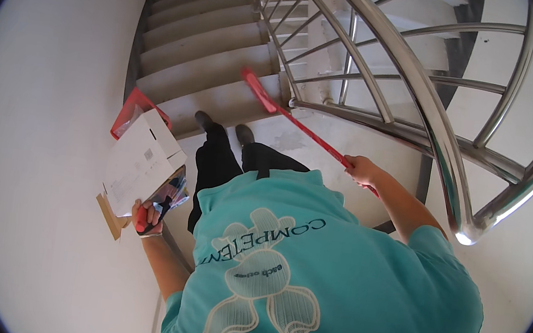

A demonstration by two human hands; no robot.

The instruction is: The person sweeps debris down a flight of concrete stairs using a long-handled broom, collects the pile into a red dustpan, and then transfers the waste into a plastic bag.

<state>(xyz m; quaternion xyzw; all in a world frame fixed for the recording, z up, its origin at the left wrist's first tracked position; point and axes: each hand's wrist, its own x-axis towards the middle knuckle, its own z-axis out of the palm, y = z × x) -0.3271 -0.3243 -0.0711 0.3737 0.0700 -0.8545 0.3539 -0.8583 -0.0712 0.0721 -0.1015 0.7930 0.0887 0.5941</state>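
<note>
The fisheye over there rode on the person's head, tipped steeply down and forward; the turquoise shirt (361,265) loomed closest, the left hand (148,217) and right hand (362,171) lay farther out, and the stairs (202,65) rose toward the upper rim, farthest off.

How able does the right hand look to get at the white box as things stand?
Probably not readily: the right hand is closed around the red long-handled tool, and the white box is across on the person's left, by the left hand.
</note>
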